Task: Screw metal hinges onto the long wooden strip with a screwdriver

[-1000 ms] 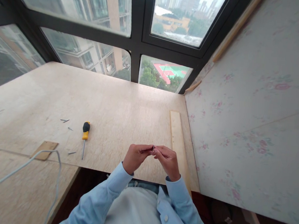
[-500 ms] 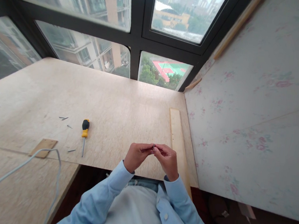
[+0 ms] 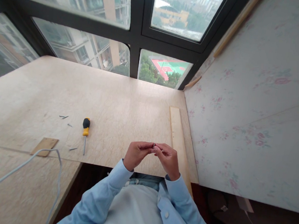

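Note:
Just above the front edge of the table, my left hand (image 3: 137,155) and my right hand (image 3: 168,159) meet fingertip to fingertip. Both pinch one small shiny metal piece (image 3: 154,146); the fingers cover most of it, and its exact kind does not show. To the left lies a screwdriver (image 3: 85,131) with a black and yellow handle, its shaft pointing toward me. Near it are several thin grey screw-like pieces (image 3: 73,149), loose on the tabletop.
A long pale wooden board (image 3: 177,128) runs along the right side beside the flowered wall (image 3: 244,110). On the left, a small wooden plate (image 3: 44,147) lies under a white cable (image 3: 14,169) that arcs through the foreground. Dark-framed windows (image 3: 135,36) close off the back of the table (image 3: 129,106).
Both hands keep the same pinch on the small metal piece, with only slight finger movement. The whole view has shifted a little; the things on the table lie as before.

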Demonstrator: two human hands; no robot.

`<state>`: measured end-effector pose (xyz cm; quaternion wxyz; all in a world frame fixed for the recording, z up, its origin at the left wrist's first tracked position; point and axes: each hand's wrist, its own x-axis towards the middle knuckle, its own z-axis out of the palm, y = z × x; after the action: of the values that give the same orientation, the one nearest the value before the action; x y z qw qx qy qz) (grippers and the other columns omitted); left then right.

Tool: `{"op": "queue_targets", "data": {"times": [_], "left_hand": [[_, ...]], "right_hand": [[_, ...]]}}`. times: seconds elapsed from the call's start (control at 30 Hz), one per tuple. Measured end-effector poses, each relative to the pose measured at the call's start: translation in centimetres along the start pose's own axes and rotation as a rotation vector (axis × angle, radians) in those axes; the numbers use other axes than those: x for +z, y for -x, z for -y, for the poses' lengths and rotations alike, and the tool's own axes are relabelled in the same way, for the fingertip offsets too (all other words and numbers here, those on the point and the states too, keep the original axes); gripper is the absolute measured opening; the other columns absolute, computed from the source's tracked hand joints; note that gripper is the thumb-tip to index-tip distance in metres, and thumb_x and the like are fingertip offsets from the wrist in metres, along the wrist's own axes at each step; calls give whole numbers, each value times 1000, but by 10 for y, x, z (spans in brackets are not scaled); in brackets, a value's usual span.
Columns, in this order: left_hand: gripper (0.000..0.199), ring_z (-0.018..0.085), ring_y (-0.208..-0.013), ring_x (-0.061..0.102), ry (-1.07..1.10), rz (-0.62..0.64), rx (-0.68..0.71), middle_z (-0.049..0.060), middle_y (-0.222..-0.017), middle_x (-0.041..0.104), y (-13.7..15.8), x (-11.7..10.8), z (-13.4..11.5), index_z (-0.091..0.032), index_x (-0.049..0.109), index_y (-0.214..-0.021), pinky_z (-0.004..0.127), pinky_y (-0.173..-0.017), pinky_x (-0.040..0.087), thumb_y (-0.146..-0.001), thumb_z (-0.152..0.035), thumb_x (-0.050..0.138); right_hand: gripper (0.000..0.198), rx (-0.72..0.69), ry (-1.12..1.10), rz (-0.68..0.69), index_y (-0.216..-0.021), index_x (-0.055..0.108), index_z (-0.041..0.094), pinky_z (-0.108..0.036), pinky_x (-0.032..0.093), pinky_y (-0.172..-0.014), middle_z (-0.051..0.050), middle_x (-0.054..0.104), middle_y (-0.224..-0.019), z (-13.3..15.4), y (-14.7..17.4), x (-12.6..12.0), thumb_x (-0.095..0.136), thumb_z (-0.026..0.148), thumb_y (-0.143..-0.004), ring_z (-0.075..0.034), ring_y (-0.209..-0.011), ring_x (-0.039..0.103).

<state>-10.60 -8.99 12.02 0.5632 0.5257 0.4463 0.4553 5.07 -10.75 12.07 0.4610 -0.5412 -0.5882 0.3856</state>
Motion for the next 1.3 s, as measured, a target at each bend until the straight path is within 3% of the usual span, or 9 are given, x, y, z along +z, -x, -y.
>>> {"op": "queue_targets", "data": {"times": [0.47,0.63,0.9,1.13,1.3], "left_hand": [[16,23,-80,71,-105,-30,42,3,-88,76,12,-2,4,-22,79,-89,33,-75,59,-74,-26,73],[18,22,-77,71,11,19,-69,6,-83,76,10,-6,0,-17,78,-86,31,-70,59,-73,-27,73],[46,22,-79,72,383,38,-347,12,-87,75,7,-12,-1,-11,72,-96,35,-74,60,-61,-38,85],[45,18,-74,70,583,76,-444,11,-87,74,5,-10,7,-11,71,-94,29,-70,58,-61,-38,86],[50,19,-77,71,527,96,-457,11,-88,74,6,-7,9,-12,71,-103,27,-67,56,-67,-45,80]], "right_hand": [[20,-39,70,1,-84,77,23,-29,53,-58,-6,74,-81,9,8,7,62,35,-87,-19,-71,66],[25,-45,82,-21,-73,75,21,-29,51,-62,-5,71,-73,13,5,7,60,35,-87,-17,-67,64],[29,206,-259,-27,-77,72,18,-28,53,-55,-2,68,-67,-1,2,8,64,46,-82,-15,-58,61],[28,250,-354,-5,-74,67,18,-24,45,-53,0,61,-64,0,3,14,63,44,-84,-11,-55,51],[26,263,-368,4,-76,69,18,-25,44,-55,0,62,-64,1,4,16,64,42,-83,-12,-57,51]]}}
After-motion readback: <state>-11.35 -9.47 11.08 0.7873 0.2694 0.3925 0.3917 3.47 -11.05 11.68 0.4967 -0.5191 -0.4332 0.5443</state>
